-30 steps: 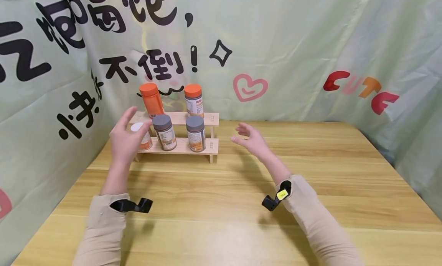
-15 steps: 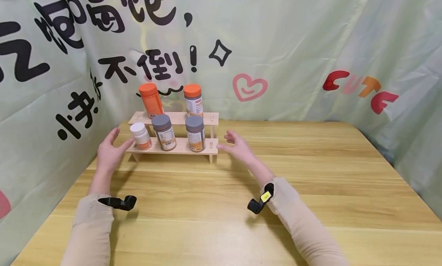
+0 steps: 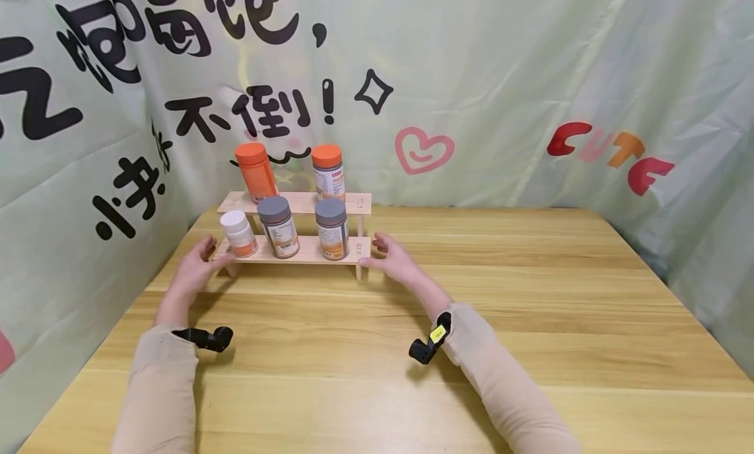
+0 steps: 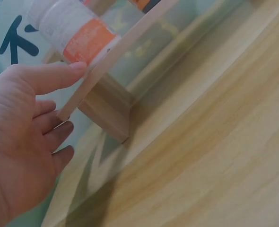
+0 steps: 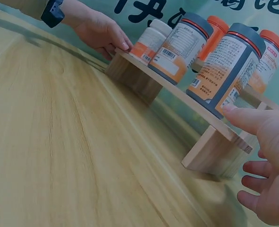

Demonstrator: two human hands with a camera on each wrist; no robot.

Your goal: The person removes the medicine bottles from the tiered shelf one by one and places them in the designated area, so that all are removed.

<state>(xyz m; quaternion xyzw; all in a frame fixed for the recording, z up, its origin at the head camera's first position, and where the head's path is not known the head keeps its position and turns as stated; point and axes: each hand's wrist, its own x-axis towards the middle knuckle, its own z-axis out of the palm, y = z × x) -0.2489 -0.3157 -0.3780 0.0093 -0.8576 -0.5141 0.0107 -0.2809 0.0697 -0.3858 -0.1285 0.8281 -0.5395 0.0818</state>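
Observation:
A two-tier wooden display rack point(image 3: 306, 261) stands at the back left of the table. My left hand point(image 3: 193, 271) is at the lower tier's left end; in the left wrist view its thumb point(image 4: 59, 75) lies over the board and its curled fingers meet the board's end. My right hand point(image 3: 397, 263) is at the right end, thumb and bent fingers spread apart around the corner; firm contact is not visible. The lower tier carries a white bottle point(image 3: 238, 233) and two grey-capped bottles point(image 3: 279, 228) point(image 3: 332, 230). On the upper tier stand an orange bottle point(image 3: 256, 174) and an orange-capped bottle point(image 3: 328, 174).
The wood-grain table point(image 3: 330, 362) extends in front and to the right of the rack. A pale green printed curtain point(image 3: 495, 81) hangs close behind the rack and along the left side. Each wrist wears a small black camera point(image 3: 215, 338).
My left hand has moved off the white bottle, left and down to the rack's end. The right hand has come leftward and down to the other end. Rack and bottles stay put.

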